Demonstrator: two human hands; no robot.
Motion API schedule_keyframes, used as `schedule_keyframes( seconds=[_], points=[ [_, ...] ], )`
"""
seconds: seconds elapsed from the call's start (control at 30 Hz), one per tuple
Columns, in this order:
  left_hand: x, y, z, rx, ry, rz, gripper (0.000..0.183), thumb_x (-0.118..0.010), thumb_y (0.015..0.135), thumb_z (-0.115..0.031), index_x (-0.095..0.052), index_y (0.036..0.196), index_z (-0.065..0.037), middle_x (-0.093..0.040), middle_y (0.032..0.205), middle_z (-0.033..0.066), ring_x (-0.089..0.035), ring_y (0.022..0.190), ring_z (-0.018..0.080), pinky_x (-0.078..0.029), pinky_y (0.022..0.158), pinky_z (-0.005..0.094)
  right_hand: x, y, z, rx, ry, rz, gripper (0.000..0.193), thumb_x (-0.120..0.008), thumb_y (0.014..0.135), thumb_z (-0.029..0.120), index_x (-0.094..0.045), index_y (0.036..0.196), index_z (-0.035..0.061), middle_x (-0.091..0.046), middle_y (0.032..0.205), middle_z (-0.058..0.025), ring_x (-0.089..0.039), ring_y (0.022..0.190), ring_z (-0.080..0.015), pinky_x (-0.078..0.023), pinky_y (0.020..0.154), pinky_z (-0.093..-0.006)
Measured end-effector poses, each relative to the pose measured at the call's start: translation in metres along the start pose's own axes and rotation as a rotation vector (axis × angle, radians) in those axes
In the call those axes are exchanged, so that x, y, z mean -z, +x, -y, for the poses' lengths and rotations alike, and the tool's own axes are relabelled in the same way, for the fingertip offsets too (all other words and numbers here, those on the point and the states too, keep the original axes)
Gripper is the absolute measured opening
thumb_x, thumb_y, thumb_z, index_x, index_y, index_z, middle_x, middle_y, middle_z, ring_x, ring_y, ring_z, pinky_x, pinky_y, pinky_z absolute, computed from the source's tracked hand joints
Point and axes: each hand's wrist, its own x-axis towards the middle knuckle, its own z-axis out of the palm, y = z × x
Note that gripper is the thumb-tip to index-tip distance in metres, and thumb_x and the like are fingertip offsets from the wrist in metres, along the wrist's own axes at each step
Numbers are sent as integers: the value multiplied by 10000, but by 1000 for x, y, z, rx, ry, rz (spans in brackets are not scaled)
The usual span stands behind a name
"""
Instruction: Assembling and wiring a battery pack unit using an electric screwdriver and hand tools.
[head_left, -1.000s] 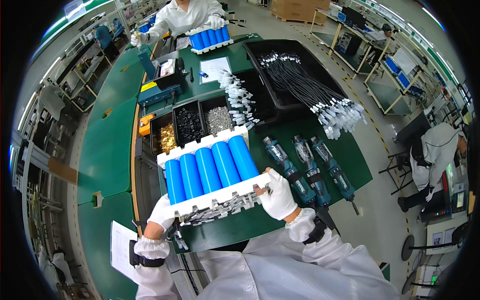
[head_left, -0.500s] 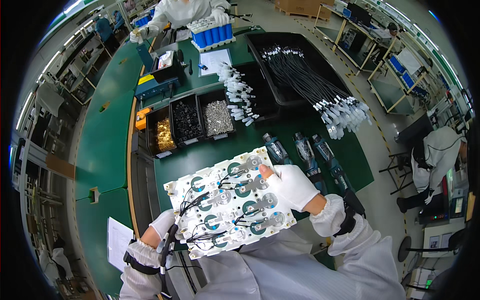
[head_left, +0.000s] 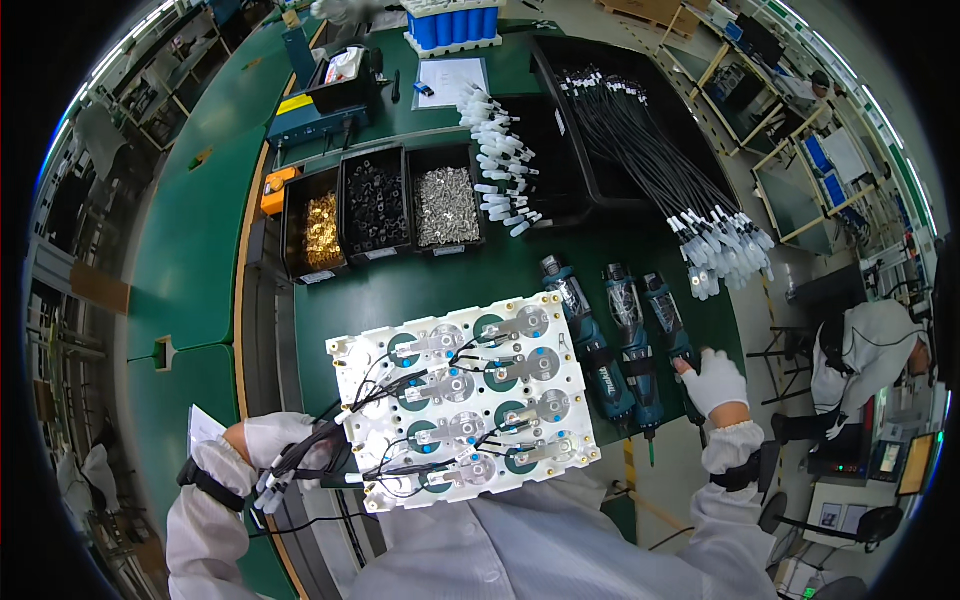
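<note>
Left hand (head_left: pixel 278 436) sits at black cables (head_left: pixel 312 443); fingers partly hidden, grip undetermined. White wired module (head_left: pixel 470 400) lies between the hands, near the edge of green table (head_left: pixel 420 290). Right hand (head_left: pixel 715 385), half-curled, touches rightmost driver (head_left: pixel 665 312); full closure cannot be told.

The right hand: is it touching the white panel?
No, the right hand is at the rightmost power screwdriver, with a clear gap between it and the white panel.
</note>
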Motion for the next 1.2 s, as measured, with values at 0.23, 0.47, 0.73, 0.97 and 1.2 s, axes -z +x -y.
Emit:
schedule_keyframes(
  seconds=[0.23,0.47,0.73,0.97,1.2],
  points=[
    [66,-21,-21,46,357,164,288,-692,958,-140,-561,1186,-23,-666,828,22,-668,726,108,-574,649,278,-10,14,-15,150,502,262,484,-727,929,375,-612,1173,-27,-701,910,-161,-675,819,-271,-526,801,-366],
    [82,19,2,201,1052,477,120,-728,894,-197,-718,941,-87,-701,892,16,-624,801,135,-517,708,310,-31,-38,-60,-63,1589,446,355,-662,978,369,-550,1141,74,-615,815,-69,-671,698,-195,-559,585,-316],
    [48,28,-29,-22,1561,-212,241,-762,847,-202,-749,1051,-74,-739,859,130,-704,808,273,-552,772,380,73,-75,-16,781,1970,219,570,-673,958,505,-458,1157,15,-549,592,-132,-508,411,-207,-438,393,-336],
    [39,9,-37,-431,1700,-737,279,-779,842,-270,-767,1069,-108,-734,1064,152,-698,1020,366,-558,902,452,220,-51,169,1856,1741,224,698,-789,896,463,-461,1425,146,-550,939,-6,-555,807,-178,-445,727,-387],
    [-77,-97,-10,-1012,914,-596,322,-791,861,-235,-710,1108,-45,-693,963,130,-689,918,284,-549,810,352,209,-87,322,1699,1786,460,470,-632,895,245,-458,1271,24,-574,922,-169,-610,811,-274,-506,779,-444]
  ],
)
